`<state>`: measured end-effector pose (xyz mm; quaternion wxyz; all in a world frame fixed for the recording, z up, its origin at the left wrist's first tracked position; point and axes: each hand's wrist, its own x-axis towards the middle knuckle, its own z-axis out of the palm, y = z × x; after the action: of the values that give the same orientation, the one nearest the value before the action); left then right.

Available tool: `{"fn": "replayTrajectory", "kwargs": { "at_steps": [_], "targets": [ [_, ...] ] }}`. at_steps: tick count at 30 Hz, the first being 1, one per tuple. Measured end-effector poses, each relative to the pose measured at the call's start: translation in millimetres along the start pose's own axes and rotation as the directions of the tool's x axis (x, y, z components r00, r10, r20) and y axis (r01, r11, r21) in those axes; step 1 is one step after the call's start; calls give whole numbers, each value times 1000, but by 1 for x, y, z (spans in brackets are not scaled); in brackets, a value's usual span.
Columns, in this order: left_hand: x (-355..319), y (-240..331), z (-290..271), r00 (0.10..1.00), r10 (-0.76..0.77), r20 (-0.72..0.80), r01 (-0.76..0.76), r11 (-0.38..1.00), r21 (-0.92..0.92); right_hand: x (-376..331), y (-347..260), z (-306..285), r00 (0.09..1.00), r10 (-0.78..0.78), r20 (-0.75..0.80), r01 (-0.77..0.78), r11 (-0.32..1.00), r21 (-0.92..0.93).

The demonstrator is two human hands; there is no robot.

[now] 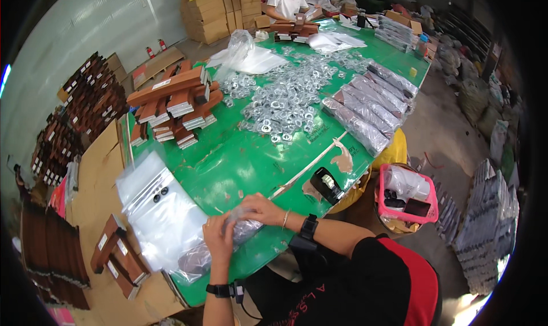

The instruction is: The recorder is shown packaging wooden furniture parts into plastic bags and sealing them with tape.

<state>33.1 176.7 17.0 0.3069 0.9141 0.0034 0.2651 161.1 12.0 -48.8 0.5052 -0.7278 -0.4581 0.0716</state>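
At the near edge of the green table lies a brown wooden piece in a clear plastic bag [194, 262]. My left hand [218, 236] and my right hand [261, 209] meet over its right part. Both have their fingers closed on the bunched film of the bag. My fingertips partly hide what is between them. Just left of my hands is a flat stack of clear plastic bags [162, 217], with two small black round pieces [161, 195] on top.
Brown wooden pieces [171, 100] are piled at the left, beyond the bags. Small hardware packets [282, 100] cover the table's middle. Bagged pieces [365, 112] line the right edge, with a black open case [326, 184] nearer. A pink basket [406, 215] stands right. Another person [287, 2] sits far off.
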Motion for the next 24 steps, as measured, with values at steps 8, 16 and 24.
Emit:
{"fn": "replayTrajectory", "kwargs": {
  "at_steps": [8,16,24],
  "targets": [
    [-7,-34,13,960,-276,49,278,915,-293,2,-26,-4,995,55,-83,-48,996,80],
    [11,-11,13,957,-283,-66,259,932,-255,22,-13,-7,973,224,-49,-212,961,180],
    [8,-10,14,932,-363,7,363,930,-55,23,-12,10,960,220,-172,-185,963,197]
  ]
}}
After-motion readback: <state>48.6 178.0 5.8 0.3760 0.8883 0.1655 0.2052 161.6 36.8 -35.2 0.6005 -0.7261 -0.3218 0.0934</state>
